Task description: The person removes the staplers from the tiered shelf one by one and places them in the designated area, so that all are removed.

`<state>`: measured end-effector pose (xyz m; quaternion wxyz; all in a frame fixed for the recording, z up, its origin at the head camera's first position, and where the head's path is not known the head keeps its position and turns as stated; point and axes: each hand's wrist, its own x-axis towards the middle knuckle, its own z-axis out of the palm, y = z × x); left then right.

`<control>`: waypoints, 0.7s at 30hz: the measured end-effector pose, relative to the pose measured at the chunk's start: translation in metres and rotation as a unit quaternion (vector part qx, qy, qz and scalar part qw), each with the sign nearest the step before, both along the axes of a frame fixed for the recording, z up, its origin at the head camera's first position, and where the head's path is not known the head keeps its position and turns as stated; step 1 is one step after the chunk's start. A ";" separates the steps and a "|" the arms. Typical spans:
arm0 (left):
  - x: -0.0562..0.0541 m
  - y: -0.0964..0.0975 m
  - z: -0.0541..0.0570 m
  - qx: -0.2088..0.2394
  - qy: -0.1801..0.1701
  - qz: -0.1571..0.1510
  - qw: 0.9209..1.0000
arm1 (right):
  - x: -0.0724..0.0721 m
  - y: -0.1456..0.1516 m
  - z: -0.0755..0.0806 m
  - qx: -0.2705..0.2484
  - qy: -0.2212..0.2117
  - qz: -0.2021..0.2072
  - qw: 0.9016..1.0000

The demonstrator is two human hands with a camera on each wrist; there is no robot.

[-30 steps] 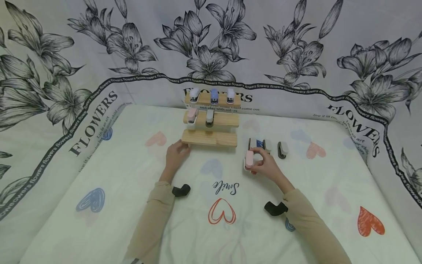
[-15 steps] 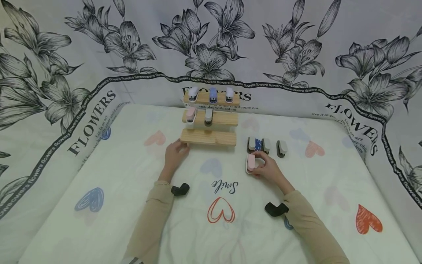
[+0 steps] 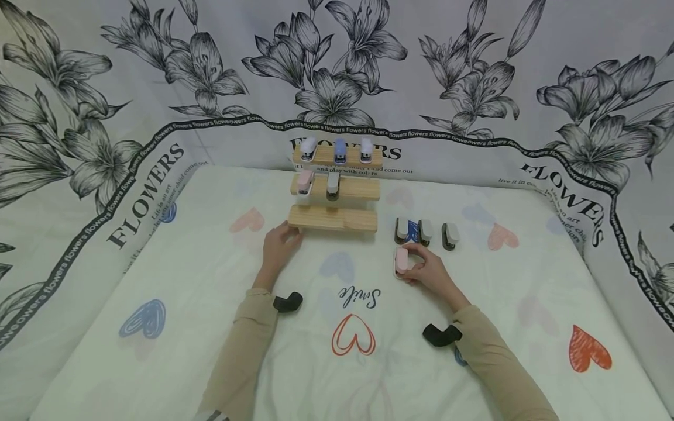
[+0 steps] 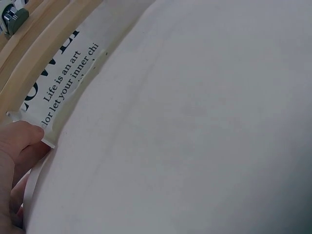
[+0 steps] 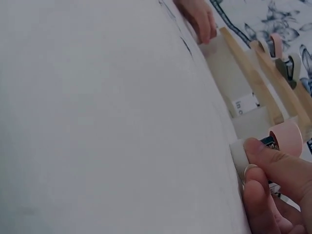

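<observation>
A three-step wooden rack (image 3: 334, 217) stands at the back of the cloth. Three small staplers (image 3: 340, 150) sit on its top step and a pink one (image 3: 305, 182) and a grey one (image 3: 333, 185) on the middle step. My left hand (image 3: 280, 245) rests against the left end of the bottom step (image 4: 29, 63). My right hand (image 3: 423, 270) grips a pink stapler (image 3: 401, 260) that lies on the cloth; its pink end (image 5: 287, 137) shows past my fingers (image 5: 273, 168) in the right wrist view.
Three more small staplers (image 3: 424, 232) stand in a row just behind my right hand. A flower-printed cloth wall (image 3: 337, 88) closes the back and sides. Black wrist mounts (image 3: 286, 302) sit on both sleeves.
My right hand has lowered the pink stapler a little onto the cloth and closed round it. My left hand has stayed at the rack.
</observation>
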<state>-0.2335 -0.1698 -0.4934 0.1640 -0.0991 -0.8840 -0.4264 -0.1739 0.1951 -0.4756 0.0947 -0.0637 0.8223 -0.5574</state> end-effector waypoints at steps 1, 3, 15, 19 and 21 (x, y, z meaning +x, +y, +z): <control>0.000 0.000 0.001 0.000 0.000 0.000 1.000 | 0.000 0.000 0.000 0.001 0.003 0.000 1.000; -0.001 0.001 0.002 0.000 -0.001 0.000 1.000 | 0.001 0.001 0.000 0.007 0.010 -0.002 1.000; -0.002 0.004 0.000 0.007 -0.001 -0.005 1.000 | 0.006 0.004 0.010 0.075 -0.006 0.038 0.996; -0.001 0.003 0.000 0.006 0.004 0.001 1.000 | 0.007 0.004 0.016 0.097 -0.025 0.067 0.993; -0.001 0.003 0.000 0.007 0.003 0.003 1.000 | 0.007 0.003 0.021 0.107 -0.029 0.067 0.992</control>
